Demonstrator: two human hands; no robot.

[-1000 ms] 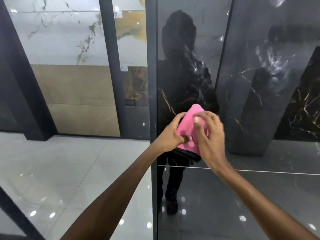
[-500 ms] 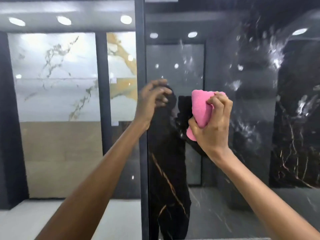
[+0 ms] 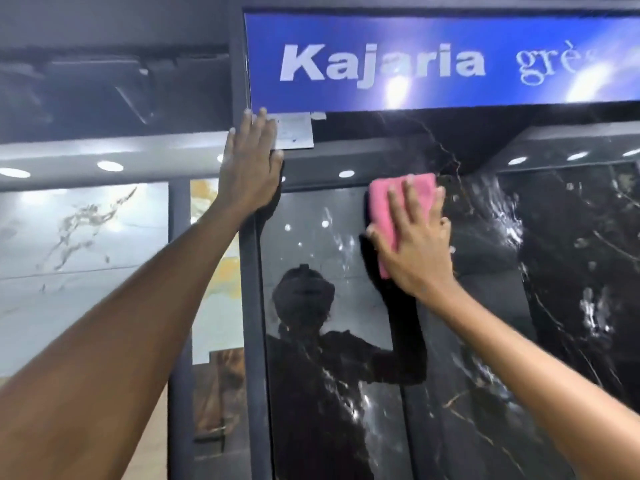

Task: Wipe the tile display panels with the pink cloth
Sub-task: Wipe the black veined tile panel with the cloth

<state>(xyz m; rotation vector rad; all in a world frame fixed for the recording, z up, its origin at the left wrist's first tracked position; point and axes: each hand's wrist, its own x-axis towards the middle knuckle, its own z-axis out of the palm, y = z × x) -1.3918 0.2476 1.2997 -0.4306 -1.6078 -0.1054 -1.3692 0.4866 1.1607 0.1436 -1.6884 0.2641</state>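
A glossy black marble tile panel (image 3: 329, 244) stands upright in front of me, in a dark frame (image 3: 250, 306). My right hand (image 3: 415, 247) lies flat with spread fingers on the folded pink cloth (image 3: 384, 209), pressing it against the upper part of the panel. My left hand (image 3: 251, 164) rests flat and open on the frame's top left corner, its fingers reaching a small white label (image 3: 294, 131). The cloth's lower right part is hidden under my palm.
A blue sign (image 3: 433, 60) with white lettering runs across the top of the panel. White marble display tiles (image 3: 86, 244) stand further back on the left behind another dark post (image 3: 178, 220). A darker veined panel (image 3: 581, 271) is reflected on the right.
My view has tilted up to the panel's top. My left hand let go of the cloth and went to the frame's corner. My right hand rose and flattened the cloth on the tile.
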